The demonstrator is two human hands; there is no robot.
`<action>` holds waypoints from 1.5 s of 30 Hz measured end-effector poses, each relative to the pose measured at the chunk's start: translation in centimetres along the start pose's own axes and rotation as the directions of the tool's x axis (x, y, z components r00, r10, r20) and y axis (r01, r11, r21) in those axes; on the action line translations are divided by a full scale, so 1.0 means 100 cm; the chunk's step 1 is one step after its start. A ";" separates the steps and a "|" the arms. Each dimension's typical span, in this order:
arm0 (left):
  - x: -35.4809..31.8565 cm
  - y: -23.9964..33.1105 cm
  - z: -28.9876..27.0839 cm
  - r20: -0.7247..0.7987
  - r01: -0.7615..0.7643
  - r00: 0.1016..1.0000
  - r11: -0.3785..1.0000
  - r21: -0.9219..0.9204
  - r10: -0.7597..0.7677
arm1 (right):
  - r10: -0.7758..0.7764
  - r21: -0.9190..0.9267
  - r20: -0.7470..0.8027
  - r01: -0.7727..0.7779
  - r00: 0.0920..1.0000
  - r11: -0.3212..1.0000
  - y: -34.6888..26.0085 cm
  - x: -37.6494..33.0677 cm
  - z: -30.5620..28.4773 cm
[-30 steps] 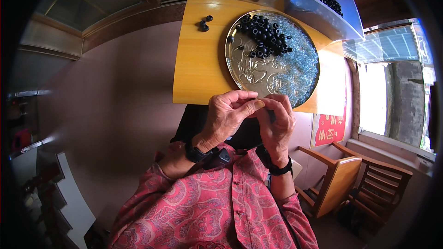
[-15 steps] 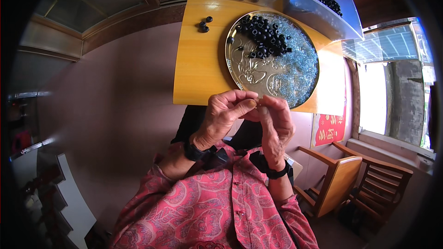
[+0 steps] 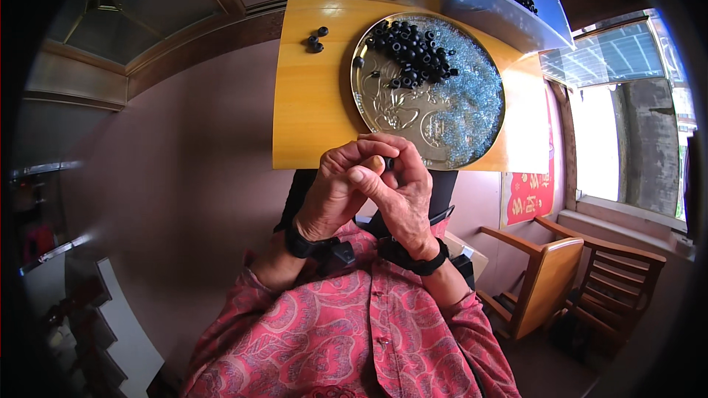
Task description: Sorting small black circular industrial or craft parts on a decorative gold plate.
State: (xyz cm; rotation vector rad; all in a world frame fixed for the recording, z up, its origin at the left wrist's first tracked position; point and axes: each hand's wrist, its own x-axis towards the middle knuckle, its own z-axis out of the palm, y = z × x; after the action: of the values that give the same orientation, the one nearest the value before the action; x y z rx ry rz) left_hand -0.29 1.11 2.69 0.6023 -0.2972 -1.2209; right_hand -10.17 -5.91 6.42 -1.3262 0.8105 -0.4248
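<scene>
Both my hands meet just off the near edge of the round metal tray (image 3: 402, 112). A small black bead (image 3: 389, 163) shows between the fingers, against the curled fingers of my right hand (image 3: 407, 193). My right thumb reaches across to the left fingertips. My left hand (image 3: 330, 188) is closed in a pinch beside the bead; what lies between its fingertips is hidden. On the tray, black beads (image 3: 413, 55) form a pile at the far left, and tiny clear-blue beads (image 3: 476, 96) cover the right side.
The tray rests on a yellow wooden table (image 3: 306, 103). Several loose black beads (image 3: 315, 45) lie left of it. Behind stands a clear plastic box (image 3: 509, 18) holding more black beads. A wooden chair (image 3: 549, 287) is at the right.
My right hand has moved left and turned inward, so the hands now overlap at the fingertips. A black bead has come into sight between them. The view has shifted slightly.
</scene>
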 end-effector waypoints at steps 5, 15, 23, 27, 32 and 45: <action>0.003 -0.007 -0.004 -0.036 -0.044 0.998 0.998 0.035 0.046 | -0.178 0.047 0.017 0.177 0.984 0.983 0.015 0.007 -0.002; 0.008 0.001 -0.005 0.021 0.003 1.000 0.992 -0.128 0.000 | -0.172 0.152 0.059 0.161 0.983 0.975 0.012 0.005 -0.003; 0.015 0.018 0.004 -0.132 -0.050 0.987 0.957 0.286 0.091 | -0.211 0.194 0.002 0.207 0.977 0.959 0.024 0.005 -0.020; 0.020 0.020 0.014 -0.109 -0.149 0.967 0.858 0.491 0.230 | -0.191 0.172 -0.002 0.189 0.982 0.967 0.032 0.008 -0.023; 0.031 0.025 0.013 0.005 -0.273 0.924 0.650 0.709 0.383 | -0.154 0.188 -0.017 0.155 0.988 0.970 0.033 0.007 -0.022; 0.125 0.101 0.042 -0.148 -0.174 0.913 0.692 0.701 0.379 | -0.211 0.105 -0.106 0.222 0.972 0.969 0.046 0.000 -0.032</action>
State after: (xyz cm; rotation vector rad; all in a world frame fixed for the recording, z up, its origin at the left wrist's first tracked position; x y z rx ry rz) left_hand 9.66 -9.62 10.64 1.3097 -0.5815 -0.6796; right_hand -13.24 -7.04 1.86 -1.2977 0.7091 -0.7025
